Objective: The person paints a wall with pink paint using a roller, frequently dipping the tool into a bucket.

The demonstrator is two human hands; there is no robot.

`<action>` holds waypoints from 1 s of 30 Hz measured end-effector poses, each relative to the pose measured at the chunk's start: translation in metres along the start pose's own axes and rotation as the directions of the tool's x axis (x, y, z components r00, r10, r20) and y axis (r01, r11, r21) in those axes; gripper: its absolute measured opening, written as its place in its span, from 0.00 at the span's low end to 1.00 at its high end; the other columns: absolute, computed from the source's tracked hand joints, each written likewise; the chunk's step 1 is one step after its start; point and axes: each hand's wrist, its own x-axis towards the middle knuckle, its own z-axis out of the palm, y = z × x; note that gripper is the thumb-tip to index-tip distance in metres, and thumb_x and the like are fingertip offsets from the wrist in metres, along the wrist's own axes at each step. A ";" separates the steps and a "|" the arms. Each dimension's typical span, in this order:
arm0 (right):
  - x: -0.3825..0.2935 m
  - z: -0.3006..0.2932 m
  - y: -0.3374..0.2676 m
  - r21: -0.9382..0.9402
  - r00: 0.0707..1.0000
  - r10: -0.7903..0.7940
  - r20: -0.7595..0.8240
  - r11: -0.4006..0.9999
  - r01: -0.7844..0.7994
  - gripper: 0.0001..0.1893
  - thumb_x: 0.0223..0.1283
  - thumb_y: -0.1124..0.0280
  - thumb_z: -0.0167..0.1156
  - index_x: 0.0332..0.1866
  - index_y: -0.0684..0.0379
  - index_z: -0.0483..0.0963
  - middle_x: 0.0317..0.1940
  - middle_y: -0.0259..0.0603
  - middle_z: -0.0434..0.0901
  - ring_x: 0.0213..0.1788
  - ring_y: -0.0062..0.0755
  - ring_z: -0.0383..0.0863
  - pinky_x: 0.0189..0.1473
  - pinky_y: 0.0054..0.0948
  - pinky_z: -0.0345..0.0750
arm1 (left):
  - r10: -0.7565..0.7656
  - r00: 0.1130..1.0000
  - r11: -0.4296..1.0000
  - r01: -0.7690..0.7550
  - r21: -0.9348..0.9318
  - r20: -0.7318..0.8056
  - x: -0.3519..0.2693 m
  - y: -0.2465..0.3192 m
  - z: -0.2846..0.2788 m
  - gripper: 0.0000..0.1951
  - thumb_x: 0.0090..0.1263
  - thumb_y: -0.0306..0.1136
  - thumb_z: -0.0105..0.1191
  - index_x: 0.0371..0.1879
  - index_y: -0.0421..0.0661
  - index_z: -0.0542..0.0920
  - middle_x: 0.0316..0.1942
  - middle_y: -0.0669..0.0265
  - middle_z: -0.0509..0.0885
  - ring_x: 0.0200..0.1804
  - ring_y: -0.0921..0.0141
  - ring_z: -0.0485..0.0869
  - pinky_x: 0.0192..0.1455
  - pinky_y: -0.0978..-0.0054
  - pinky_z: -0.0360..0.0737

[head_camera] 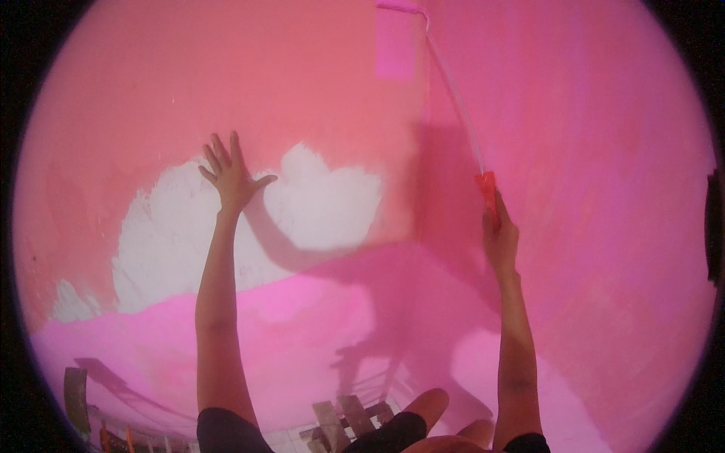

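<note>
My right hand (503,235) grips the red handle (487,192) of a paint roller, whose thin metal rod (459,96) runs up along the wall corner. The pink roller head (399,7) is at the top edge, partly cut off, above a fresh bright-pink strip (395,51) on the salmon-coloured wall (283,73). Fingers spread, my left hand (233,176) is raised against the wall, over the upper edge of a white patch (317,198). It seems to rest on the wall there. It holds nothing.
On the right, the adjoining wall (595,170) has streaky pink paint. A bright-pink band (272,323) covers the lower left wall. Below lie wooden slats (340,419) beside my knees, above a tiled floor (283,439). An upright board (76,399) stands at the lower left. My shadow falls across the corner.
</note>
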 end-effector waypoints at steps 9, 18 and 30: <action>-0.139 0.025 0.091 0.127 0.998 -0.048 0.050 0.991 0.041 0.24 0.69 0.67 0.46 0.68 0.59 0.59 0.52 0.51 0.78 0.43 0.39 0.83 0.40 0.33 0.77 | 0.036 0.998 0.998 -0.034 0.043 -0.055 -0.002 -0.008 0.015 0.65 0.39 0.64 0.68 0.73 0.54 0.41 0.73 0.46 0.32 0.73 0.41 0.32 0.62 0.26 0.40; -0.094 0.037 0.098 -0.005 0.995 -0.016 0.102 1.000 0.016 0.27 0.68 0.63 0.49 0.70 0.59 0.56 0.45 0.54 0.79 0.39 0.41 0.83 0.32 0.33 0.77 | 0.023 0.998 0.999 -0.021 0.032 -0.055 0.022 -0.008 0.040 0.65 0.39 0.63 0.69 0.73 0.56 0.40 0.73 0.46 0.31 0.73 0.42 0.31 0.62 0.27 0.37; 0.019 0.020 0.007 0.027 0.984 -0.042 -0.175 0.999 0.048 0.20 0.62 0.74 0.57 0.58 0.58 0.63 0.36 0.47 0.81 0.35 0.39 0.83 0.37 0.33 0.77 | 0.028 0.999 1.000 -0.028 0.006 -0.047 0.028 -0.004 0.030 0.65 0.39 0.62 0.69 0.73 0.55 0.40 0.73 0.47 0.30 0.73 0.42 0.30 0.63 0.28 0.35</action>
